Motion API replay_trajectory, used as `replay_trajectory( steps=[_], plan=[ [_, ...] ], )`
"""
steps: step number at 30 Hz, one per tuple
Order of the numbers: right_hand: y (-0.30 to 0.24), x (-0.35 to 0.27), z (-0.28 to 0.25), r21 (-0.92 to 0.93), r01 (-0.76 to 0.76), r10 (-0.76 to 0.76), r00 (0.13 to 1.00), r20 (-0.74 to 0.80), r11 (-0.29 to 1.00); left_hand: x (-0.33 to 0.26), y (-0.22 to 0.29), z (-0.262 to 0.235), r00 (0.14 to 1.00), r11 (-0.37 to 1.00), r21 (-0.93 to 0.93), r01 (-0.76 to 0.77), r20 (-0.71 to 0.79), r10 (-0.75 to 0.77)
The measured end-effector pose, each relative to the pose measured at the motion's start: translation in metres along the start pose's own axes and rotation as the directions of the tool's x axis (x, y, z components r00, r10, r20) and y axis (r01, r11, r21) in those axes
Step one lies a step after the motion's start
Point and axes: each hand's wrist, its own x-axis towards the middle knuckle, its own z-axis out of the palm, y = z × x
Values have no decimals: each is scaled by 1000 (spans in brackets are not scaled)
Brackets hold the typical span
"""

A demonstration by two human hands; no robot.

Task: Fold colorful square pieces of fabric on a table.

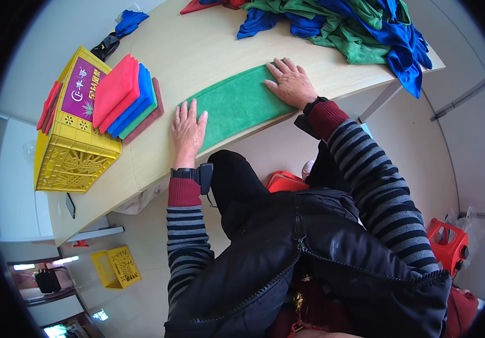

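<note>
A green cloth [237,104], folded into a long flat strip, lies along the near edge of the table in front of me. My left hand [188,128] rests flat on its left end with the fingers stretched out. At the opposite end, my right hand [292,83] lies open, fingers spread over the cloth's right edge. Neither hand grips anything. Left of the strip is a stack of folded cloths [119,93] in red, blue, green and brownish red, leaning against a yellow plastic crate.
The yellow crate [79,169] stands on the table [186,53] at the left. A heap of loose blue and green cloths [344,28] covers the far right. Behind the crate lie a dark item [105,47] and a blue cloth [131,22]. A phone-like slab [70,206] sits near the left edge.
</note>
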Motion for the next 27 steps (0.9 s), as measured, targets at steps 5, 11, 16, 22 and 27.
replay_trajectory(
  steps=[5,11,16,22,27],
  plan=[
    [1,-5,-5,0,24,-24,999,-37,1000,-8,9,-5,999,998,48,35,28,-36],
    [-62,-20,-1,-21,123,-125,979,-163,992,-16,60,-23,986,979,185,-84,-126,108],
    [-97,-18,7,27,202,-199,977,-75,979,-7,80,0,991,991,48,-126,-34,128],
    [-45,-15,16,-54,132,-138,984,-109,990,-11,63,-5,994,993,44,-107,-16,108],
    [5,-14,10,-100,59,-70,991,-115,993,-13,42,-6,998,997,40,-64,0,64]
  ],
)
